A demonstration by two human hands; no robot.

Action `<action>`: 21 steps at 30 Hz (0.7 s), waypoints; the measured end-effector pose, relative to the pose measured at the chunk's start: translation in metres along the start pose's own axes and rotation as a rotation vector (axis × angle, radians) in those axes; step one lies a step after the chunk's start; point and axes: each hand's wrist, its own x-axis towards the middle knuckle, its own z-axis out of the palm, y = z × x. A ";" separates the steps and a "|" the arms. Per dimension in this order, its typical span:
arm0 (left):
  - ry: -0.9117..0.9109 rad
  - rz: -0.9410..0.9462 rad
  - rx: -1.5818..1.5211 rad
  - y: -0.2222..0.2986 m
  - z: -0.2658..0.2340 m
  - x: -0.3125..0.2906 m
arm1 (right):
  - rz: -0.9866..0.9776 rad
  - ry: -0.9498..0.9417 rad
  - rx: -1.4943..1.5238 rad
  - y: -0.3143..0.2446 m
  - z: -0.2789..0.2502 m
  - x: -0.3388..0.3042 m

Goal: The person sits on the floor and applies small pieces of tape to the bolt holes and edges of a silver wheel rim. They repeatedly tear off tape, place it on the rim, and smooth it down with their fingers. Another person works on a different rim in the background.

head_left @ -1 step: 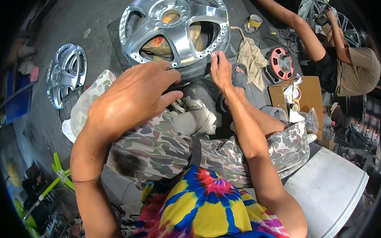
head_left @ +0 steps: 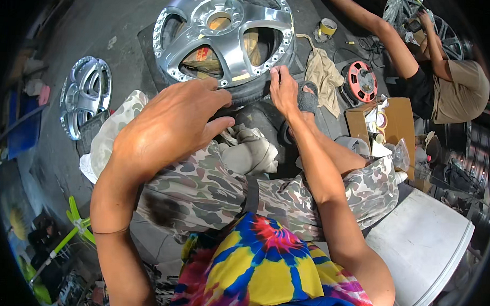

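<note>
The wheel (head_left: 227, 36) is laid face up in front of the person, its rim seated over a tyre (head_left: 252, 96), by which the metal is probably kept off the ground and the face presented to both hands. Brown packing (head_left: 205, 59) is seen through its openings; whether any weight is borne by it cannot be told.

The left hand (head_left: 176, 110) is held palm down at the wheel's near left edge, half open, thumb spread well away from the fingers, and nothing is seen gripped; whether the wheel is touched is hidden. The right hand (head_left: 285, 89) is placed at the near right edge, fingers bent and gathered at the rim, perhaps so that the bolt-holed lip can be felt or steadied; whether anything small is pinched there cannot be told.

Right of the wheel, a cloth (head_left: 323, 72) and tape (head_left: 328, 26) are laid, seemingly to be kept within reach; farther right, a box (head_left: 400, 120) is filled with supplies. Well left of the wheel, bare rims (head_left: 85, 99) are set apart, perhaps so that knocks are avoided.
</note>
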 end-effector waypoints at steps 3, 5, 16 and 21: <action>-0.064 -0.038 0.017 0.002 -0.004 0.003 | -0.040 0.009 -0.039 0.000 0.006 -0.003; -0.099 -0.068 0.012 0.003 -0.006 0.005 | -0.056 0.006 -0.056 -0.003 0.006 -0.006; -0.082 -0.088 0.028 0.004 -0.004 0.003 | 0.044 -0.025 0.015 -0.007 0.011 0.002; -0.056 -0.068 0.004 0.002 -0.004 0.003 | 0.073 0.022 0.166 -0.015 -0.005 0.008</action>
